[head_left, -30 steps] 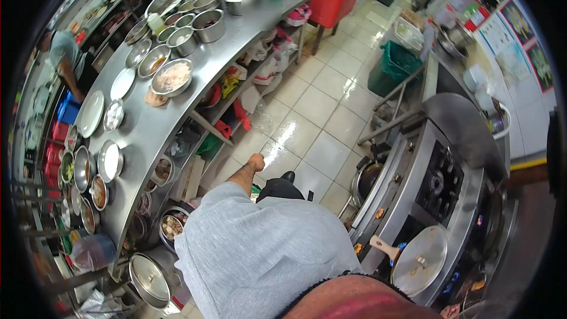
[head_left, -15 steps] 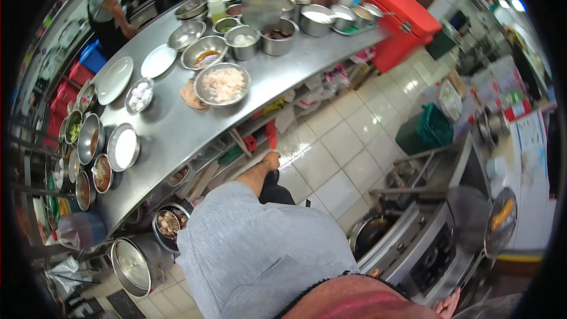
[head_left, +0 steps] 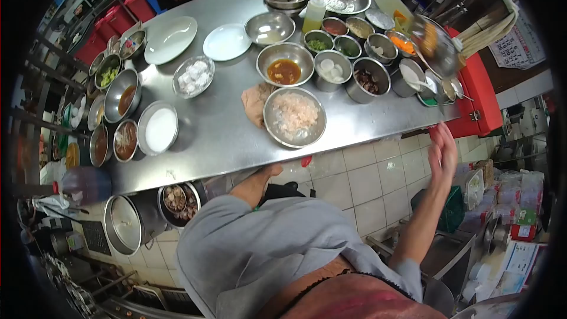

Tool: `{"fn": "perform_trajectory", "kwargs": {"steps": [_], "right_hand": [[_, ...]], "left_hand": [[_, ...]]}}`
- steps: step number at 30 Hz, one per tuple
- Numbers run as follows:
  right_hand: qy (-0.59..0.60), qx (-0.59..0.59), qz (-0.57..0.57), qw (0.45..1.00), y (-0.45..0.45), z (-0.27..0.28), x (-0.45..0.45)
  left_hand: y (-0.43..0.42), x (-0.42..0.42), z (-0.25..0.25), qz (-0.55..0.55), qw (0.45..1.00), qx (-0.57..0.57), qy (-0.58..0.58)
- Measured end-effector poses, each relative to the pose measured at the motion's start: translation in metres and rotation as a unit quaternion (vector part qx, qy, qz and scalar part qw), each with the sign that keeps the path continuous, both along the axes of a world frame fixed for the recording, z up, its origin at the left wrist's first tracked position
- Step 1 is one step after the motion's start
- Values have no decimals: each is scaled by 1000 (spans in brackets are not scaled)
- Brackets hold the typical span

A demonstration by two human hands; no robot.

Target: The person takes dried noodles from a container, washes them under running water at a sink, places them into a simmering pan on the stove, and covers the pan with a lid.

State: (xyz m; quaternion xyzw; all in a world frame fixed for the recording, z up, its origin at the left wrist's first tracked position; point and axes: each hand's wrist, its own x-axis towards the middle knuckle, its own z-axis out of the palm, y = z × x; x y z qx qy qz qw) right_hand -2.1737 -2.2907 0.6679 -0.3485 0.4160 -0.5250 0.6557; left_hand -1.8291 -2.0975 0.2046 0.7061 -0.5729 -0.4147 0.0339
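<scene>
My right hand [head_left: 443,150] reaches out over the table's right front edge, fingers curled round the thin handle of a round skimmer [head_left: 443,62]. Inside the skimmer lies a golden fried piece [head_left: 429,40]; both are smeared by motion. The skimmer hangs above the small metal pots at the right end of the table. My left hand [head_left: 271,171] is low at the table's front edge, with its fingers too indistinct to read. Nearest to it stands a steel bowl of pale pink shredded food [head_left: 295,116], beside a crumpled brown cloth-like piece [head_left: 256,104].
The steel table [head_left: 236,136] carries bowls of sauce, a white liquid [head_left: 160,130], white plates [head_left: 227,42] and a squeeze bottle [head_left: 314,15]. A red cooler [head_left: 481,97] stands at its right end. Large pots [head_left: 124,224] sit below left. Other people stand beyond the table.
My view has turned toward the table. The skimmer with the fried piece has moved from the stove side at right to above the table's right end. My left hand stays low.
</scene>
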Motion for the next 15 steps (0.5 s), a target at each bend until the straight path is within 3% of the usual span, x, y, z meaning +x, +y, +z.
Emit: {"fn": "perform_trajectory", "kwargs": {"steps": [2, 3, 4, 5, 6, 7, 8, 10, 11, 13, 14, 15], "right_hand": [[22, -16, 75, 997, -59, -10, 42], [58, -12, 86, 995, -79, -6, 68], [31, -21, 143, 989, -104, -11, 88], [37, -32, 169, 984, -123, -13, 109], [35, -33, 190, 981, -152, -26, 126], [32, -33, 212, 976, -176, -35, 140], [68, -17, 182, 981, -179, -28, 159], [141, -16, 141, 980, -186, -21, 196], [178, -28, 131, 975, -194, -26, 208], [330, -82, 91, 936, -210, -33, 225], [415, -122, 62, 899, -220, -40, 229], [413, -120, 56, 901, -223, -38, 230]], "left_hand": [[15, 18, -18, 5, 998, 46, -39], [32, 27, -20, 30, 999, 15, -14], [41, 36, -2, 8, 997, 65, -37], [52, 51, -38, -84, 989, 112, -51], [70, 53, -28, 8, 997, 54, -53], [79, 56, -13, 63, 994, 82, -29], [89, 62, -13, 90, 989, 116, -12], [119, 76, -71, 4, 995, 76, -59], [118, 77, -61, -1, 995, 75, -63], [121, 64, -23, 228, 959, 162, 50], [118, 61, -15, 224, 960, 161, 46], [117, 58, -12, 213, 965, 150, 34]]}}
